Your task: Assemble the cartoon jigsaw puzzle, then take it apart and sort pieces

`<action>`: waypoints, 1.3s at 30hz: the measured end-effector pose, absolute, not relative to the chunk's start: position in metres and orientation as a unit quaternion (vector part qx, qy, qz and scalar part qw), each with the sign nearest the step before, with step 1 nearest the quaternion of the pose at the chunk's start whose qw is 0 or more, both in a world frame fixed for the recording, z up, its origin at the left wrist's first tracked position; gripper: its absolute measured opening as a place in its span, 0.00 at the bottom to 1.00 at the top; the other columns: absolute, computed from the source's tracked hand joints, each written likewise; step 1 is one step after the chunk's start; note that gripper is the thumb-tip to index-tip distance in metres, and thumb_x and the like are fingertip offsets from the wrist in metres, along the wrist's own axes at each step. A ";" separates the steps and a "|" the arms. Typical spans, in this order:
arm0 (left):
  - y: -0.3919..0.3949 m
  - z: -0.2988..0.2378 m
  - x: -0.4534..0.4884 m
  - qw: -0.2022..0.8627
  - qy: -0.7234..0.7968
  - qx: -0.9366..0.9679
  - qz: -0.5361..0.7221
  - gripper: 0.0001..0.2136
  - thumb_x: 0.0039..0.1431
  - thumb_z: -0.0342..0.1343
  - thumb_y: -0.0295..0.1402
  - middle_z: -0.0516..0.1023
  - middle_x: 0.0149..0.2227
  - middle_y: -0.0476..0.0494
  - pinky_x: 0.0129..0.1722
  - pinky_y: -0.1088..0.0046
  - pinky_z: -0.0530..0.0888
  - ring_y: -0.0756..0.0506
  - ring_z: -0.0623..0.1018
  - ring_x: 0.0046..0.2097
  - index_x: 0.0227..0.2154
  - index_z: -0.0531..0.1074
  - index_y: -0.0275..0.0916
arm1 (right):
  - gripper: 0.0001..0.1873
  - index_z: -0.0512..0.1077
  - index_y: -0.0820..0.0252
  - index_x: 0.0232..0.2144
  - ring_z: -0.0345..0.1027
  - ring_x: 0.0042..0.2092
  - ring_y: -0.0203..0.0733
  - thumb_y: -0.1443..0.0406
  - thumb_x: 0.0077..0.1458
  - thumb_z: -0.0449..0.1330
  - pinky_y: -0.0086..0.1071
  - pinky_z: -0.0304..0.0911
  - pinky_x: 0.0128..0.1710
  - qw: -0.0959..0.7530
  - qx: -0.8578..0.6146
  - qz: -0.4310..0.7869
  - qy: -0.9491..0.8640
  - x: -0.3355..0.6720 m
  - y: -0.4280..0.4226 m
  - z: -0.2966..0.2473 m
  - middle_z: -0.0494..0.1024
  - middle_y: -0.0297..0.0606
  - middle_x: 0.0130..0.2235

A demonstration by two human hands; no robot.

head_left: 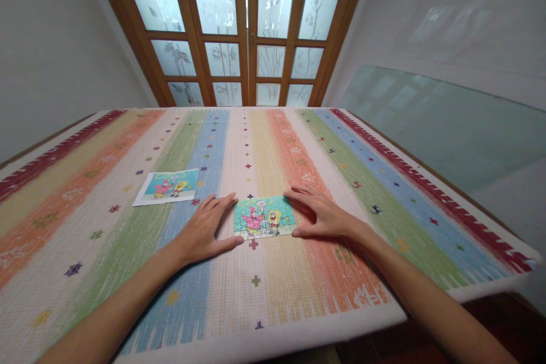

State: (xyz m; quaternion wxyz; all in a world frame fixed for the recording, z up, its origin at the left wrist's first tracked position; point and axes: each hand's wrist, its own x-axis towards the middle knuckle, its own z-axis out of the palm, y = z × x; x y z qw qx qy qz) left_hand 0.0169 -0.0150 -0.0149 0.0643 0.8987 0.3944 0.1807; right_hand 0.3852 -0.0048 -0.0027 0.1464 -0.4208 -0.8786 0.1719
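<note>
A small jigsaw puzzle (264, 217) lies flat on the striped tablecloth, its pieces joined into a rectangle. It shows a pink starfish, a grey-green figure and a yellow sponge on a turquoise ground. My left hand (209, 230) rests at its left edge, thumb near the lower corner and fingertips by the upper corner. At the right edge is my right hand (321, 213), its thumb and fingers likewise spread around the two corners. Both hands are open, with fingertips at or very near the puzzle's border; exact contact is hard to make out.
Left of the puzzle lies a paper picture (170, 186) with the same cartoon scene. The tablecloth (290, 290) has coloured stripes and drops over the table's front edge. Beyond stand wooden glass-paned doors (247, 28); a glass panel (447, 125) leans by the right wall.
</note>
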 end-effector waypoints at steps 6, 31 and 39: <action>-0.016 -0.013 0.018 0.059 0.384 0.903 0.181 0.38 0.64 0.55 0.51 0.65 0.67 0.33 0.67 0.43 0.61 0.29 0.67 0.65 0.70 0.50 0.40 | 0.49 0.59 0.53 0.69 0.52 0.70 0.63 0.45 0.51 0.69 0.60 0.56 0.66 0.137 -0.432 0.177 -0.874 0.383 -0.006 -0.001 0.60 0.52 0.69; -0.014 -0.015 0.014 0.081 0.371 0.909 0.170 0.37 0.67 0.53 0.50 0.64 0.67 0.32 0.69 0.43 0.59 0.32 0.66 0.67 0.71 0.48 0.39 | 0.45 0.60 0.53 0.69 0.53 0.70 0.61 0.47 0.55 0.68 0.61 0.55 0.67 0.119 -0.426 0.184 -0.878 0.377 -0.008 0.005 0.63 0.51 0.68; -0.014 -0.015 0.014 0.084 0.360 0.915 0.161 0.32 0.70 0.51 0.48 0.63 0.69 0.34 0.70 0.45 0.57 0.35 0.65 0.68 0.71 0.50 0.41 | 0.44 0.60 0.51 0.69 0.48 0.72 0.60 0.46 0.56 0.67 0.62 0.52 0.68 0.119 -0.412 0.184 -0.884 0.376 -0.006 0.001 0.62 0.46 0.69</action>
